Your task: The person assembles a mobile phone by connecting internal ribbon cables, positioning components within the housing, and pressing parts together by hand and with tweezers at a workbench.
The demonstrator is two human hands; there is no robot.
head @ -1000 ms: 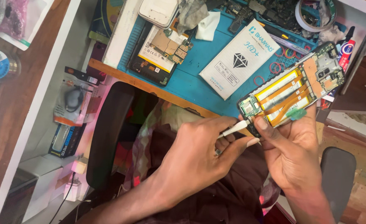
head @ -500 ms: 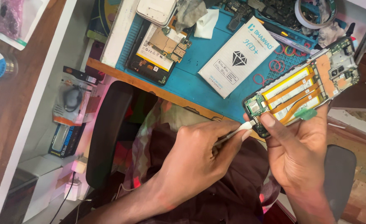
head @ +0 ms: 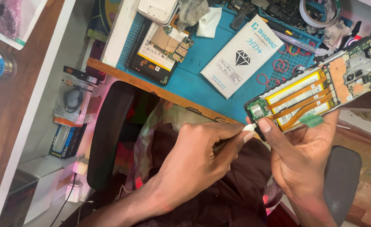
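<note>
Right of centre in the frame, the right hand (head: 307,155) grips an opened phone (head: 315,94) from below, fingers curled around its lower edge and the thumb pressed near the bottom corner, so the phone lies tilted from lower left to upper right with its yellow battery and orange flex cables facing up. The left hand (head: 194,159), at lower centre, has its fingers pressed together, pinching a thin white-tipped tool (head: 249,127) whose tip sits just beside the phone's lower end and the right thumb. Behind the phone, across the top of the frame, lies a blue work mat (head: 202,80) bearing a white flat box (head: 242,56) with a diamond mark and, to its left, a second opened phone (head: 158,50). A dark chair back (head: 107,134) stands left of centre.
</note>
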